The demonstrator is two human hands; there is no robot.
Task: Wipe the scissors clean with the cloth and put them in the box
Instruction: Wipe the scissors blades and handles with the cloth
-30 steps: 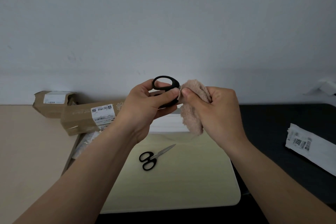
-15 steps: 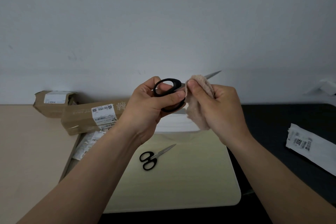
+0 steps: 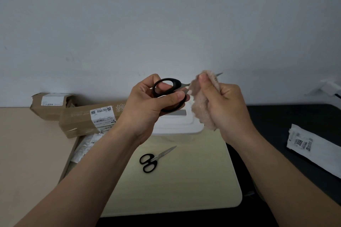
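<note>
Above the table, left hand grips black-handled steel scissors by loops; right hand pinches fuzzy beige cloth around blades, tip pointing up-right, long axis near horizontal.

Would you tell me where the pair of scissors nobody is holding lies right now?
In the head view, the loose scissors lie flat on the pale mat, left of centre, below the left hand and in front of the white box.
</note>
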